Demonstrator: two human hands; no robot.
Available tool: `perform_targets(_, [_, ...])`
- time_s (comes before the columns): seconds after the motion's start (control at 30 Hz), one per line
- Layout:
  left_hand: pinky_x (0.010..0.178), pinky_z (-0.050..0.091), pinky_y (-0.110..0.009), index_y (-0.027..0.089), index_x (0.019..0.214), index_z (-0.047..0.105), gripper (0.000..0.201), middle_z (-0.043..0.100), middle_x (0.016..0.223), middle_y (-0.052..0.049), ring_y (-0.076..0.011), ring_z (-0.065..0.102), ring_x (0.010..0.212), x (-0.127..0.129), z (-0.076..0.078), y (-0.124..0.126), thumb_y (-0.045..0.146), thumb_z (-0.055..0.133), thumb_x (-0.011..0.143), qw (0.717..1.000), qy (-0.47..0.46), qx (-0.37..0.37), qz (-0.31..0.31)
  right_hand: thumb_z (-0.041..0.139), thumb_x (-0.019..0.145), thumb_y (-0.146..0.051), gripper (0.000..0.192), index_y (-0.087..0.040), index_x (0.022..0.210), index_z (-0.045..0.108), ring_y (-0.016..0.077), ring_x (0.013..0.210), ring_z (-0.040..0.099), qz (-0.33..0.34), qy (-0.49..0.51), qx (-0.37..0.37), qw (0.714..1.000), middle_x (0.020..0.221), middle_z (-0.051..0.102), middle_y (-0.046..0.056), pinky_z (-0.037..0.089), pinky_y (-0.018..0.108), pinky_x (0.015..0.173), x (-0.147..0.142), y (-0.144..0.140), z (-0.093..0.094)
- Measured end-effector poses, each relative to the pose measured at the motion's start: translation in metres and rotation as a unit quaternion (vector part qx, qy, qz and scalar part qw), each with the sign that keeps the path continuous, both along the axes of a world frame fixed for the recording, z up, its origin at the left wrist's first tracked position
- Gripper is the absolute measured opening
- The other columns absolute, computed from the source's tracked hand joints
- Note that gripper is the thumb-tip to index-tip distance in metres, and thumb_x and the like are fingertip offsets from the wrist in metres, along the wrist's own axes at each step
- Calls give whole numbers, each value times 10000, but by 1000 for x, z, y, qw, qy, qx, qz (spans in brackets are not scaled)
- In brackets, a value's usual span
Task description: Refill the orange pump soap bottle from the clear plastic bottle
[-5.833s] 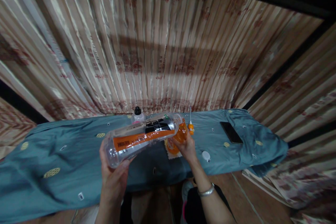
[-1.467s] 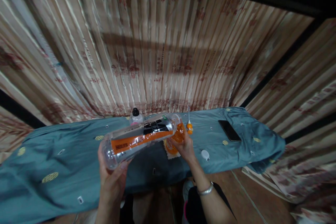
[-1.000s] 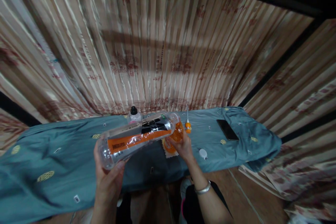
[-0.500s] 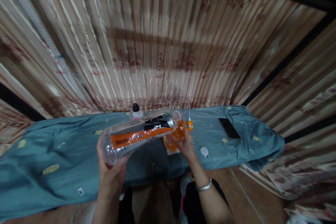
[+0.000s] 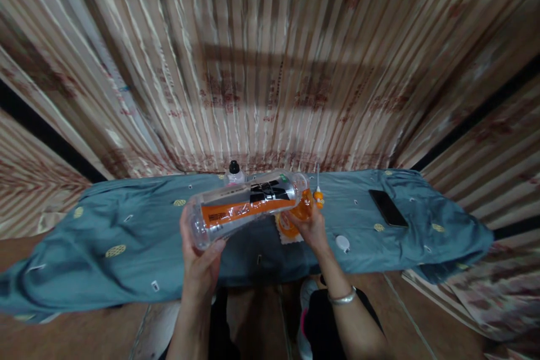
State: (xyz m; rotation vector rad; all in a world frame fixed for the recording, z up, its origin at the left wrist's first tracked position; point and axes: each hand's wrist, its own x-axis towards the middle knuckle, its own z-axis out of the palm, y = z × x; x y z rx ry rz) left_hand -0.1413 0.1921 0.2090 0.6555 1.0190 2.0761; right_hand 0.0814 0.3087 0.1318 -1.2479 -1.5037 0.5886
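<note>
My left hand (image 5: 202, 264) is wrapped round the base of a large clear plastic bottle (image 5: 248, 202) with an orange, silver and black label. The bottle is tilted nearly flat, its neck pointing right and slightly up. In my right hand (image 5: 311, 230) is a small orange see-through container (image 5: 304, 206), held right at the big bottle's neck. Whether the two touch I cannot tell. Under my right hand lies an orange item (image 5: 287, 228) on a pale scallop-edged base, partly hidden. Beyond it stands an orange dropper-like piece (image 5: 318, 197) with a thin upright stem.
A teal patterned cloth (image 5: 139, 247) covers the long table. A small bottle with a black cap (image 5: 234, 169) stands behind the big one. To the right lie a white round lid (image 5: 342, 243) and a dark phone (image 5: 388, 208). Striped curtains (image 5: 270, 67) hang close behind.
The view has shifted, so everything sits further right in the picture. My hands keep the same hold on the bottle and the orange container, with the bottle at much the same tilt.
</note>
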Motion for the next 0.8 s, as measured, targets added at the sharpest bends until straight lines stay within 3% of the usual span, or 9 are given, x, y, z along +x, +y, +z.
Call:
perform_targets(0.43, [1112, 471, -540, 412, 1369, 615, 934, 561, 1520, -49, -367, 526, 1383, 0, -2, -1, 330, 956, 503, 1000, -2, 2, -1, 860, 720, -434, 774, -230, 1403, 556, 311, 1030, 761, 15, 20, -1, 1000, 1156, 778, 97, 615, 455, 933, 2, 2, -6])
perform_targets(0.8, [1112, 442, -627, 421, 1393, 593, 925, 571, 1497, -56, -389, 531, 1365, 0, -4, 0, 363, 939, 537, 1000, 14, 4, -2, 834, 749, -444, 741, -234, 1401, 554, 306, 1035, 761, 7, 5, 3, 1000, 1174, 773, 98, 617, 445, 931, 0, -2, 1])
